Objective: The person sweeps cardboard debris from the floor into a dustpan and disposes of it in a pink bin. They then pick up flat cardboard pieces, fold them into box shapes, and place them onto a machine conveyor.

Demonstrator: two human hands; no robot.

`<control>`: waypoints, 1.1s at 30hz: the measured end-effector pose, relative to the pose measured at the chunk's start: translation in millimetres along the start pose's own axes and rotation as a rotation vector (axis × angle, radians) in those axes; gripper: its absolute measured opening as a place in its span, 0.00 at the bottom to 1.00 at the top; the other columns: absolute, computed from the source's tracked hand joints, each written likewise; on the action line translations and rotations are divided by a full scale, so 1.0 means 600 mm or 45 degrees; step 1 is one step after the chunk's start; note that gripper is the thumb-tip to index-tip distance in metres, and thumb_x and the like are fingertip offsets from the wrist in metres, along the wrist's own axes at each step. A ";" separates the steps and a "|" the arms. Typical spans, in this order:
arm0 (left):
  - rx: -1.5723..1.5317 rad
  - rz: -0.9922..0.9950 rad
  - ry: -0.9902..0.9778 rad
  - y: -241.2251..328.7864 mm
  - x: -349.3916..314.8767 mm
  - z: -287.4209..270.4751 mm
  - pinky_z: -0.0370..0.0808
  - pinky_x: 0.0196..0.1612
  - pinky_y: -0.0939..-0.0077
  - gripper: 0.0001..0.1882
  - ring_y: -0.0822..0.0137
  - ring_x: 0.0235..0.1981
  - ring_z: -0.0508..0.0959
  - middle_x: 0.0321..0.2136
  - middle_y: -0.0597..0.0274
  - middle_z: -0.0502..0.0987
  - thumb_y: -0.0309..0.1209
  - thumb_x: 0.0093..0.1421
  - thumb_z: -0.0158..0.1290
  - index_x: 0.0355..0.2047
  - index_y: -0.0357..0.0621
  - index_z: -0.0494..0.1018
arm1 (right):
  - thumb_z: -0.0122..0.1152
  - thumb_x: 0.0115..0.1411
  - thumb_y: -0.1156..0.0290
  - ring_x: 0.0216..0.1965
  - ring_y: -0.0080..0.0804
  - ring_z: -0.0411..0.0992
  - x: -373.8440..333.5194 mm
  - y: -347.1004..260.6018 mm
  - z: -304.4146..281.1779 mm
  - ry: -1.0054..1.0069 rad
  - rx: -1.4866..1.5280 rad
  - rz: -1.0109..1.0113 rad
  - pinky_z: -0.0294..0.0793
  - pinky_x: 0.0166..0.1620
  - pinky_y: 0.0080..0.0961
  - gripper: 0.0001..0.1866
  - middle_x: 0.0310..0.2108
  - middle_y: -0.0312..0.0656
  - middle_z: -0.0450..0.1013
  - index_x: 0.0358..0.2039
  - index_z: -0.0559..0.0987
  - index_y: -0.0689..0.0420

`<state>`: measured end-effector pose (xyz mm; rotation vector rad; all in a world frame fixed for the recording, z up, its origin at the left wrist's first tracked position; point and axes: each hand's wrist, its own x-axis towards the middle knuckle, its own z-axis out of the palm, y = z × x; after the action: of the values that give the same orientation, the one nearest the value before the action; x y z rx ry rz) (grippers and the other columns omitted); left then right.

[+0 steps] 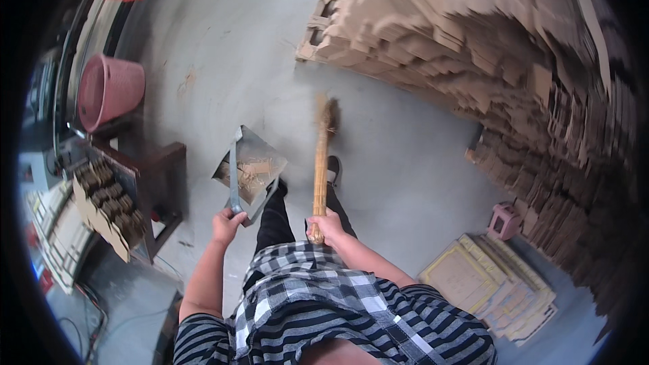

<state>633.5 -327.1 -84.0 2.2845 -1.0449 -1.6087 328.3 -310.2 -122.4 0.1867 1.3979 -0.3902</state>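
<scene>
My left hand [228,224] is closed round the handle of a grey metal dustpan [234,169]. Torn cardboard scraps [253,174] lie inside the pan, just in front of my left foot. My right hand [328,226] grips the lower end of a straw broom [320,179], its long bound handle pointing away from me. The broom's bristle head [328,116] is at the far end, smeared by motion, and stands apart from the dustpan to its right. Whether the bristles touch the floor I cannot tell.
Tall stacks of cut cardboard [433,27] line the right side. Flat framed boards [473,277] and a small pink holder [503,221] sit at the lower right. On the left are a pink bucket [111,91], a dark metal stand [152,162] and bundled cardboard pieces [108,196].
</scene>
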 end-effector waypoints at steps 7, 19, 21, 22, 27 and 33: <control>-0.175 -0.058 0.065 -0.044 -0.023 -0.071 0.70 0.29 0.77 0.11 0.76 0.23 0.71 0.20 0.65 0.76 0.31 0.51 0.60 0.24 0.35 0.75 | 0.59 0.48 0.83 0.12 0.29 0.67 -0.098 -0.071 -0.022 0.200 -0.341 -0.091 0.69 0.14 0.28 0.39 0.20 0.41 0.67 0.61 0.59 0.49; -0.308 -0.154 0.025 -0.163 -0.033 -0.127 0.72 0.32 0.75 0.11 0.72 0.25 0.74 0.23 0.61 0.78 0.33 0.49 0.62 0.25 0.36 0.76 | 0.56 0.46 0.83 0.16 0.36 0.71 0.142 -0.200 0.040 0.663 -0.785 -0.354 0.72 0.14 0.32 0.12 0.23 0.44 0.69 0.33 0.69 0.63; -0.275 -0.141 0.042 -0.167 -0.033 -0.133 0.72 0.32 0.76 0.10 0.72 0.25 0.75 0.23 0.60 0.78 0.32 0.50 0.61 0.25 0.37 0.77 | 0.57 0.45 0.84 0.19 0.37 0.72 0.161 -0.159 0.087 0.634 -1.078 -0.446 0.74 0.16 0.33 0.15 0.25 0.44 0.70 0.35 0.69 0.63; -0.301 -0.137 0.031 -0.167 -0.033 -0.138 0.72 0.32 0.76 0.10 0.73 0.25 0.75 0.22 0.61 0.79 0.32 0.50 0.61 0.25 0.37 0.77 | 0.58 0.44 0.84 0.20 0.38 0.72 0.168 -0.125 0.099 0.587 -1.205 -0.479 0.75 0.17 0.34 0.17 0.26 0.44 0.70 0.37 0.69 0.63; -0.379 -0.108 0.071 -0.161 -0.027 -0.163 0.72 0.31 0.78 0.07 0.74 0.24 0.75 0.22 0.62 0.79 0.29 0.52 0.58 0.23 0.37 0.75 | 0.58 0.46 0.83 0.15 0.32 0.69 0.103 -0.070 0.280 0.233 -0.750 -0.287 0.73 0.16 0.28 0.16 0.21 0.39 0.68 0.37 0.71 0.60; -0.551 -0.110 0.049 -0.163 -0.040 -0.197 0.72 0.31 0.78 0.07 0.74 0.24 0.76 0.21 0.62 0.78 0.29 0.52 0.58 0.23 0.37 0.75 | 0.56 0.48 0.83 0.13 0.29 0.67 -0.041 -0.126 0.309 0.124 -0.722 -0.339 0.69 0.13 0.26 0.25 0.20 0.38 0.67 0.49 0.69 0.56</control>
<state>776.6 -269.3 -65.7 2.0772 -0.5272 -1.6230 467.5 -441.9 -59.2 -0.4529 1.5799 -0.1901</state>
